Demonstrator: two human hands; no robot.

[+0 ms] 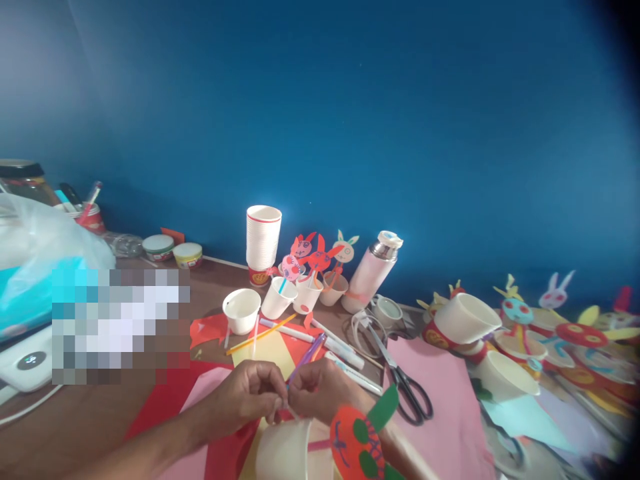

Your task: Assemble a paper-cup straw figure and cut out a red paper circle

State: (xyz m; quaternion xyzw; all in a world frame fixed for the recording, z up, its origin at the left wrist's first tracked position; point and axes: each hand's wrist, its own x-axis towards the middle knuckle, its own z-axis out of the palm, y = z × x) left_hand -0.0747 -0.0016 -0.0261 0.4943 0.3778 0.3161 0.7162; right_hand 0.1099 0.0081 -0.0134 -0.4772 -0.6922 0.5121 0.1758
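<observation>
At the front, fingertips of my left hand [255,393] and my right hand [320,393] come together in a pinch just above a white paper cup [280,453]. A thin pale strip, too small to make out well, shows between them. The cup runs off the bottom edge of the view. Beside it, under my right forearm, an orange-red paper face [350,440] with green ears and drawn features is joined to a pink straw [319,445]. Purple pens [313,353] lie just beyond my right fingers. Black-handled scissors [407,393] rest open on pink paper [445,407] to the right.
Coloured paper sheets [175,393] lie under my arms. Behind stand an open cup [242,312], a cup stack [263,240], several cups with paper rabbit faces [293,267] and a tilted flask [373,273]. More decorated cups [520,343] crowd the right. A plastic bag [45,233] lies left.
</observation>
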